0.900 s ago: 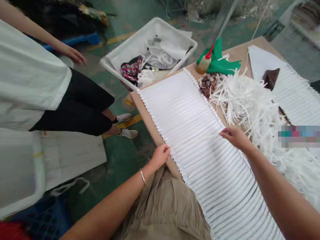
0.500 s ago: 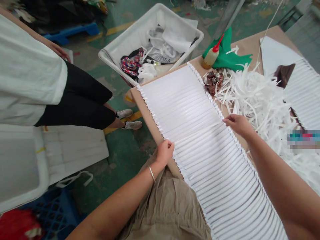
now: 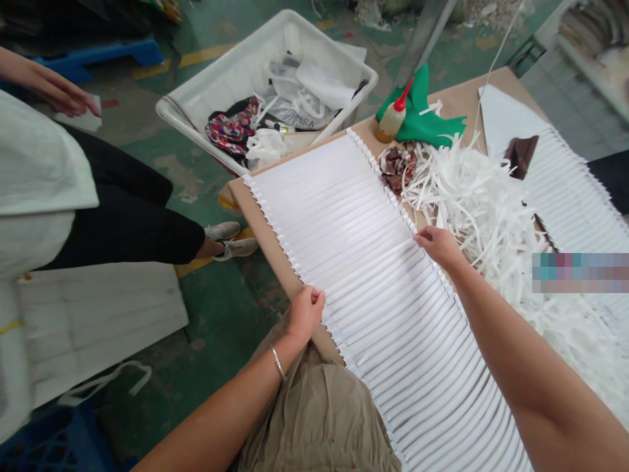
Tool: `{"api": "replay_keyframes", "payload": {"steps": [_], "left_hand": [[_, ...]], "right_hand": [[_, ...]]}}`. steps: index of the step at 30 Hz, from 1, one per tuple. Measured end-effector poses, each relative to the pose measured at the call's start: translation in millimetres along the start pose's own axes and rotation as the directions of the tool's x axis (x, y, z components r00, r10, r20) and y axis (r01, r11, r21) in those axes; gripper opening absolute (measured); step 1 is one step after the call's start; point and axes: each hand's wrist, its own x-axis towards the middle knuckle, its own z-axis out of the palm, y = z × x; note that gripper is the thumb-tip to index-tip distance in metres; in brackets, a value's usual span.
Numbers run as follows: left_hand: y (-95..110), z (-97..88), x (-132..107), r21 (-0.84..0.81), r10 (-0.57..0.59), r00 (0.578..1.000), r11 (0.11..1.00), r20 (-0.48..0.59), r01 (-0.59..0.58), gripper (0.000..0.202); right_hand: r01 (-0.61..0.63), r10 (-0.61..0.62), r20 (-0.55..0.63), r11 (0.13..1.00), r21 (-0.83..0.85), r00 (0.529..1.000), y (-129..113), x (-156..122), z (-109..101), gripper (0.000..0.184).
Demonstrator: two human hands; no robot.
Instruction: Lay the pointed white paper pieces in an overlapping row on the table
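A long mat of overlapping white paper strips (image 3: 373, 275) lies on a brown table (image 3: 268, 226). My left hand (image 3: 304, 313) is closed in a pinch on the mat's left edge, at the end of one strip. On the right edge my right hand (image 3: 439, 244) pinches the other end of the strip row. Both forearms reach in from the bottom of the view.
A heap of loose white paper shreds (image 3: 496, 216) lies right of the mat, with a second strip mat (image 3: 574, 196) beyond. A red-capped glue bottle (image 3: 392, 118) stands on green paper (image 3: 427, 121). A white bin (image 3: 265, 85) sits past the table. Another person (image 3: 73, 190) stands left.
Both of my hands shifted slightly along the mat's edges and stay pinched on strip ends. The view swung a little, and the other person's hand moved up at the left.
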Motion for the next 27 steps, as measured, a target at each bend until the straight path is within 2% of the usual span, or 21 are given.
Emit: {"api": "replay_keyframes", "payload": {"steps": [8, 20, 24, 27], "left_hand": [[-2, -0.4, 5, 0.101, -0.002, 1.0, 0.995, 0.026, 0.0, 0.024], [6, -5.1, 4, 0.077, -0.026, 0.997, 0.997, 0.077, 0.02, 0.027], [6, -4.1, 4, 0.07, -0.015, 0.997, 0.997, 0.073, 0.01, 0.027], [4, -3.7, 5, 0.088, -0.016, 0.998, 0.996, 0.056, 0.011, 0.029]], "right_hand": [[-0.031, 0.036, 0.02, 0.98, -0.194, 0.999, -7, 10, 11, 0.019], [-0.059, 0.079, 0.065, 0.964, -0.261, 0.995, -12, 20, 19, 0.022], [-0.051, 0.066, 0.052, 0.966, -0.254, 0.996, -19, 19, 21, 0.02], [-0.087, 0.083, -0.027, 0.961, -0.264, 0.996, -17, 21, 14, 0.02]]}}
